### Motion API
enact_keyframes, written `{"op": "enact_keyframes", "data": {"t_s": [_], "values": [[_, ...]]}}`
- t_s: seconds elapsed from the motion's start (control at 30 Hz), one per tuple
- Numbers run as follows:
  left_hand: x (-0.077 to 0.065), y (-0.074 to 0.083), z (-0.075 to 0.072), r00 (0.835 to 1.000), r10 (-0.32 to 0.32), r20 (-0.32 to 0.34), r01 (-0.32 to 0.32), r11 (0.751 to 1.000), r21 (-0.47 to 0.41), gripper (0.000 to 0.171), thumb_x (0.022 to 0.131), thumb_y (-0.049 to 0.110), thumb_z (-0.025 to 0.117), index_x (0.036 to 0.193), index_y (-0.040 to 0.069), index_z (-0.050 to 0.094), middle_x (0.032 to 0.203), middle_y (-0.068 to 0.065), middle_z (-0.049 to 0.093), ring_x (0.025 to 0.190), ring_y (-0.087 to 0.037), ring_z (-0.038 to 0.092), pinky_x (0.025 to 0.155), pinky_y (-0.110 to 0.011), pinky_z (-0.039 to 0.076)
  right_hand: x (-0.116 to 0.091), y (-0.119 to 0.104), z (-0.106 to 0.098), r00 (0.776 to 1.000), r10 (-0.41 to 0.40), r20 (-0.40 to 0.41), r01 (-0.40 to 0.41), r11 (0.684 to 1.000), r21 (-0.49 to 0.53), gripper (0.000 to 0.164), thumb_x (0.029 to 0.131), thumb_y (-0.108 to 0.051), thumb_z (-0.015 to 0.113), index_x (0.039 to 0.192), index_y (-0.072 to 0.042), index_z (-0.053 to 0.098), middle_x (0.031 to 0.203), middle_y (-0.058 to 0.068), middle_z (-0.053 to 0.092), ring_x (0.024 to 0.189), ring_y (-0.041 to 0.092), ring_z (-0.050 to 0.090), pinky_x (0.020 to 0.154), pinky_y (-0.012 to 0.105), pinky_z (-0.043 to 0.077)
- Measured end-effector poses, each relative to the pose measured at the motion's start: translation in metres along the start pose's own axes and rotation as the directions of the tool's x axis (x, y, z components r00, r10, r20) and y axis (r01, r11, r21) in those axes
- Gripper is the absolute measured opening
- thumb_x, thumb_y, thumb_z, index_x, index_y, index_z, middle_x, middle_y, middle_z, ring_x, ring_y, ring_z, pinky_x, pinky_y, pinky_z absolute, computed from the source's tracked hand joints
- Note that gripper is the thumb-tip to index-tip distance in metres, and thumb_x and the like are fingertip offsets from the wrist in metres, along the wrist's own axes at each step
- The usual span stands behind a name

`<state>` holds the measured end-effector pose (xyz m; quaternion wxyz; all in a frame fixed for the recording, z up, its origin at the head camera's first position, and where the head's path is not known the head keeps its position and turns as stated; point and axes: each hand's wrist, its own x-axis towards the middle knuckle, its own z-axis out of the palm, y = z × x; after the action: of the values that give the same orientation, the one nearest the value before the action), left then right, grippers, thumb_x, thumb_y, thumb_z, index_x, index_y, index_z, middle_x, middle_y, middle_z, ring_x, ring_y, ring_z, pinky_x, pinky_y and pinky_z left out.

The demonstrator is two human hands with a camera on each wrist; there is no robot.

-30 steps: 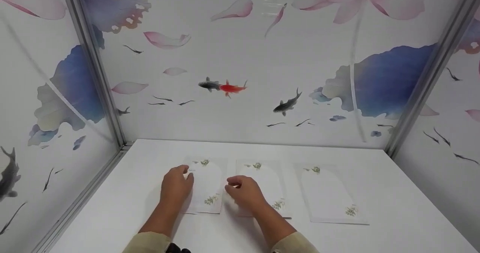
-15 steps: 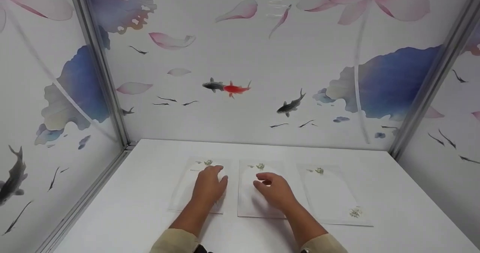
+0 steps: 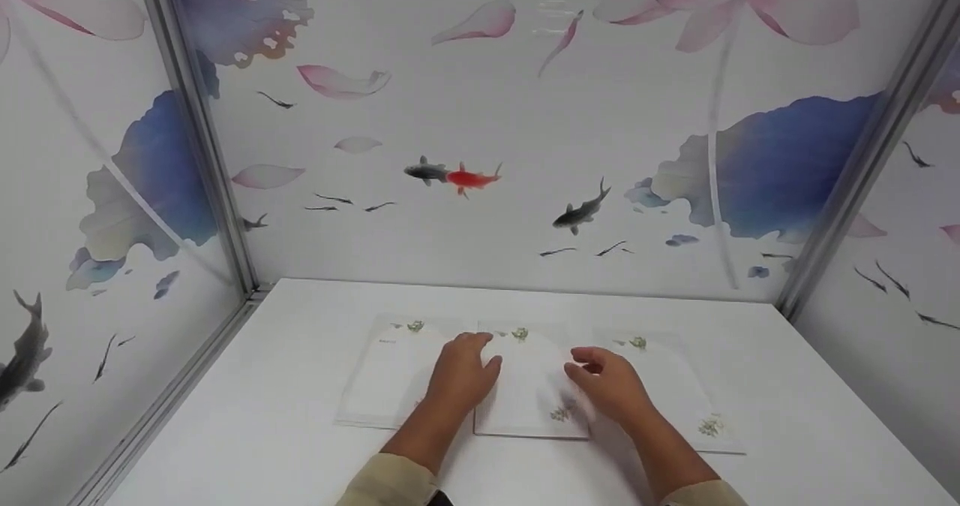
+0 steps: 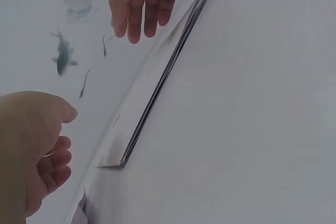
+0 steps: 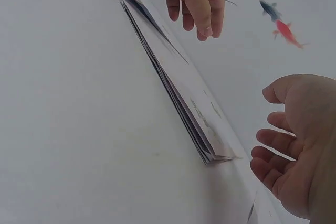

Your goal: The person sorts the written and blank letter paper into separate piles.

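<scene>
Three flat stacks of white paper printed with small green sprigs lie side by side on the white table. My left hand (image 3: 461, 374) is beside the left edge of the middle paper stack (image 3: 525, 401), thumb and fingers loosely bent with nothing between them. At that stack's right edge, my right hand (image 3: 611, 386) hovers over the gap toward the right paper stack (image 3: 675, 393), also holding nothing. In the right wrist view the layered edges of a paper stack (image 5: 173, 87) show between the two hands. The left paper stack (image 3: 382, 386) is partly covered by my left forearm.
White panels (image 3: 337, 243) with printed fish, petals and lotus leaves enclose the table (image 3: 285, 356) at the back and sides. Metal posts (image 3: 199, 131) stand at the back corners.
Both hands have moved rightward, from around the left stack to around the middle one. The left stack has shifted slightly left and been let go; the middle stack's edges look straighter.
</scene>
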<state>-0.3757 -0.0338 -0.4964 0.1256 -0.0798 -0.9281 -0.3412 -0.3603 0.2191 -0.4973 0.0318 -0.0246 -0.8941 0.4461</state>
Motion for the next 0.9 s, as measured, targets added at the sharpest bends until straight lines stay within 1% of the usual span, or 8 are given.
{"op": "enact_keyframes", "data": {"t_s": [0.17, 0.27, 0.33, 0.47, 0.57, 0.63, 0.77, 0.9], "values": [[-0.003, 0.005, 0.003, 0.998, 0.010, 0.065, -0.011, 1.000, 0.015, 0.050, 0.103, 0.033, 0.072, 0.148, 0.015, 0.063, 0.151, -0.009, 0.065, 0.147, -0.030, 0.058, 0.123, -0.049, 0.047, 0.000, 0.003, -0.005, 0.999, -0.038, 0.034, 0.039, 0.999, -0.030, 0.055, 0.100, -0.041, 0.074, 0.147, -0.014, 0.065, 0.148, 0.015, 0.066, 0.141, 0.036, 0.060, 0.117, 0.057, 0.049], [-0.007, 0.004, 0.002, 0.988, 0.026, 0.149, -0.033, 0.998, 0.044, 0.061, 0.101, 0.039, 0.074, 0.155, 0.018, 0.056, 0.161, -0.007, 0.057, 0.153, -0.030, 0.050, 0.127, -0.050, 0.043, -0.001, 0.002, -0.006, 0.996, -0.030, 0.089, 0.036, 0.997, -0.066, 0.063, 0.099, -0.047, 0.075, 0.153, -0.020, 0.060, 0.159, 0.016, 0.058, 0.151, 0.042, 0.051, 0.123, 0.063, 0.042], [-0.009, 0.002, 0.002, 0.973, 0.041, 0.227, -0.059, 0.995, 0.075, 0.071, 0.099, 0.046, 0.075, 0.161, 0.022, 0.050, 0.169, -0.005, 0.048, 0.159, -0.030, 0.043, 0.129, -0.053, 0.040, -0.003, 0.002, -0.006, 0.990, -0.024, 0.142, 0.038, 0.995, -0.096, 0.069, 0.097, -0.050, 0.077, 0.158, -0.024, 0.055, 0.167, 0.014, 0.049, 0.157, 0.043, 0.042, 0.126, 0.067, 0.035], [-0.013, 0.000, 0.000, 0.922, 0.065, 0.381, -0.121, 0.985, 0.127, 0.088, 0.094, 0.061, 0.073, 0.167, 0.028, 0.038, 0.180, -0.002, 0.026, 0.166, -0.032, 0.026, 0.131, -0.059, 0.033, -0.005, 0.004, -0.007, 0.960, -0.068, 0.273, 0.112, 0.982, -0.151, 0.084, 0.092, -0.054, 0.080, 0.164, -0.027, 0.045, 0.178, 0.005, 0.032, 0.165, 0.041, 0.025, 0.130, 0.071, 0.023], [-0.017, -0.001, -0.003, 0.884, 0.077, 0.461, -0.154, 0.979, 0.133, 0.095, 0.091, 0.069, 0.072, 0.169, 0.027, 0.035, 0.182, -0.001, 0.019, 0.168, -0.033, 0.019, 0.132, -0.062, 0.030, -0.005, 0.007, -0.009, 0.929, -0.095, 0.358, 0.170, 0.968, -0.186, 0.091, 0.090, -0.057, 0.081, 0.166, -0.027, 0.041, 0.180, 0.001, 0.025, 0.168, 0.039, 0.019, 0.131, 0.071, 0.019], [-0.019, -0.002, -0.005, 0.864, 0.076, 0.497, -0.161, 0.978, 0.130, 0.098, 0.090, 0.071, 0.071, 0.169, 0.027, 0.034, 0.182, 0.000, 0.018, 0.169, -0.033, 0.018, 0.133, -0.062, 0.028, -0.005, 0.008, -0.009, 0.910, -0.106, 0.400, 0.203, 0.957, -0.209, 0.093, 0.090, -0.057, 0.081, 0.167, -0.026, 0.040, 0.181, 0.001, 0.023, 0.168, 0.038, 0.018, 0.132, 0.070, 0.018], [-0.020, -0.003, -0.007, 0.835, 0.064, 0.546, -0.175, 0.973, 0.153, 0.100, 0.089, 0.076, 0.068, 0.169, 0.026, 0.034, 0.181, -0.002, 0.022, 0.169, -0.032, 0.018, 0.134, -0.060, 0.025, -0.006, 0.009, -0.008, 0.880, -0.114, 0.461, 0.245, 0.941, -0.235, 0.094, 0.091, -0.056, 0.081, 0.168, -0.022, 0.038, 0.181, 0.003, 0.023, 0.169, 0.038, 0.014, 0.134, 0.068, 0.016], [-0.019, -0.003, -0.005, 0.825, 0.065, 0.561, -0.213, 0.956, 0.204, 0.100, 0.090, 0.077, 0.065, 0.168, 0.021, 0.037, 0.179, -0.005, 0.027, 0.168, -0.033, 0.020, 0.135, -0.056, 0.026, -0.007, 0.009, -0.008, 0.866, -0.085, 0.493, 0.245, 0.931, -0.271, 0.091, 0.091, -0.055, 0.081, 0.167, -0.024, 0.040, 0.180, 0.000, 0.024, 0.169, 0.036, 0.013, 0.134, 0.067, 0.014]]}}
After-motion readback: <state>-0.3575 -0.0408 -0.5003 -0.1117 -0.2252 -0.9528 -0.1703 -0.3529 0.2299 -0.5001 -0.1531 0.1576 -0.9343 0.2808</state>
